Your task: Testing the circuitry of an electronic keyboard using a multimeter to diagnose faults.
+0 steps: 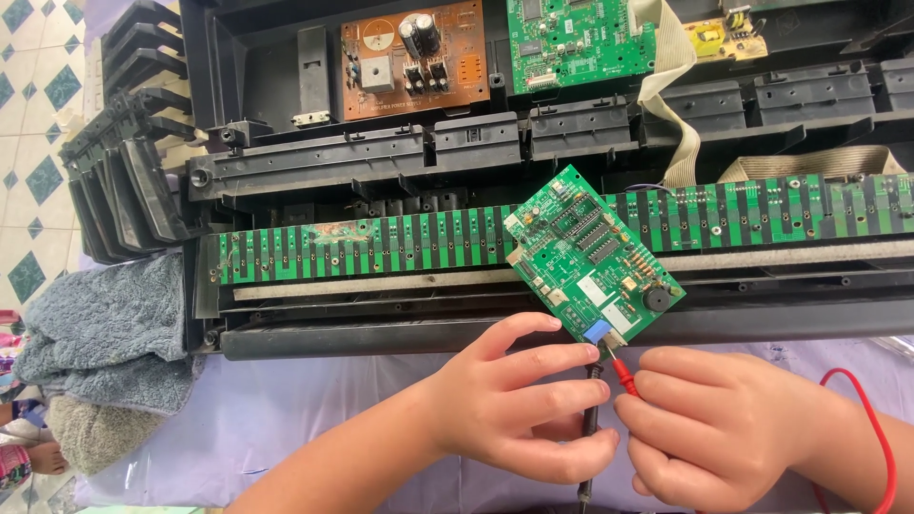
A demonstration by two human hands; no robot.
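Left hand clamped on black probe, right hand pinching red probe, both tips at the near corner of a small green circuit board, tilted on the opened keyboard chassis by its front edge

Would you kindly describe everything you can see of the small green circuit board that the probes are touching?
The small green circuit board is roughly square and lies tilted like a diamond over the long green contact strip of the opened black keyboard casing. It carries black chips, small components, a round black part and a blue connector at its lower corner. There the black probe in the left hand and the red probe in the right hand meet it.
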